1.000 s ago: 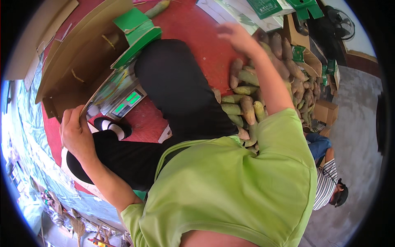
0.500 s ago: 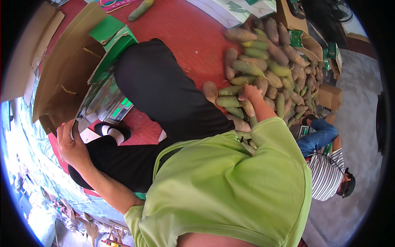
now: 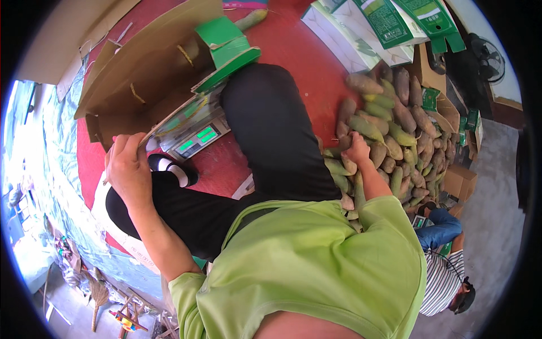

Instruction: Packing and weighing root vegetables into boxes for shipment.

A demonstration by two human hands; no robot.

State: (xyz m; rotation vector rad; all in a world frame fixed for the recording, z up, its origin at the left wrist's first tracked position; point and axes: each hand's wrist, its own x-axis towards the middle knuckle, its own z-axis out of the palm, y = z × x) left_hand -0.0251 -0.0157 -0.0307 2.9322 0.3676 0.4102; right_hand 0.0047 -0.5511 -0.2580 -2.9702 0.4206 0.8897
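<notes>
On the left side of the head view, the left hand [image 3: 129, 172] takes the near corner of an open cardboard box [image 3: 161, 65], which has yellow cord handles and green flaps. Its fingers appear to be pinching the edge of the cardboard. To the right of this hand, just beside the box, is a digital scale [image 3: 196, 141] with a green display; whether the box rests on it, I cannot tell. Both are close to the knee in black trousers [image 3: 271, 121].

On the right, the right hand [image 3: 357, 148] lies at the left border of a heap of green and brown radishes [image 3: 393, 148]. Its fingers are bent over one radish [image 3: 349, 164], but I cannot tell if they are pressed around it. Another radish [image 3: 250, 20] lies alone on the red mat [image 3: 299, 45], far beyond the box. At the far right of the heap sits a co-worker in a striped shirt [image 3: 442, 282].

In my judgement, the box could tip or twist, because only one corner appears to be held. The knee, if it moves left, could push the scale. Pulling one radish from the heap could make its neighbours roll, since they lean on each other.
</notes>
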